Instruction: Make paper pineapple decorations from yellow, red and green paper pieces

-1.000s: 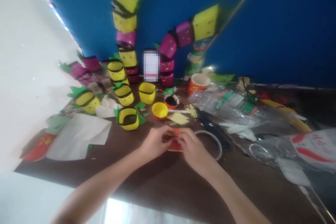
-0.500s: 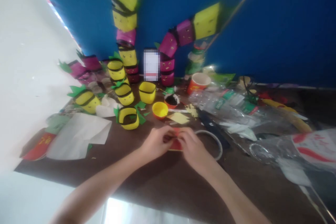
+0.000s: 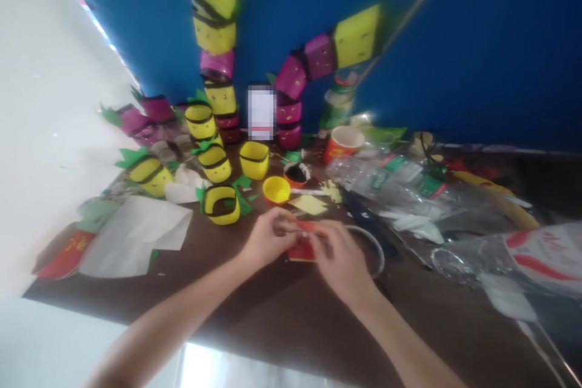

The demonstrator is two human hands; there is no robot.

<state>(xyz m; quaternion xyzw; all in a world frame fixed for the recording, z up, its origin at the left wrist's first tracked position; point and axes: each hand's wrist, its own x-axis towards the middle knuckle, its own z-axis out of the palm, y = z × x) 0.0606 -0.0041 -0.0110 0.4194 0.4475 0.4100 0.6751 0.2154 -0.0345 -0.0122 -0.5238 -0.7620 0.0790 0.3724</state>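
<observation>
Near the middle of the table, my left hand [image 3: 268, 237] and my right hand [image 3: 339, 254] meet with their fingers pinched together. A tiny pale speck shows between the fingertips, too small and blurred to name. Just under and behind the fingers is a flat red piece [image 3: 302, 251], partly hidden, with a pale lower edge. Beside my right hand lies a pale ring [image 3: 378, 248], part of it covered by the hand. A small yellow bowl [image 3: 276, 189] and a pale yellow sheet [image 3: 310, 204] are just beyond the hands.
Yellow cups with dark bands, such as this cup [image 3: 222, 209], stand at the left. White paper [image 3: 136, 236] lies near the left edge. Clear plastic bottles [image 3: 364, 176] and a red paper cup [image 3: 344, 142] are on the right. Stacked cups rise against the blue wall [image 3: 291, 0].
My left hand has shifted slightly up and left, and its fingers have turned a little. The right hand has moved slightly right. Both stay pinched over the red piece.
</observation>
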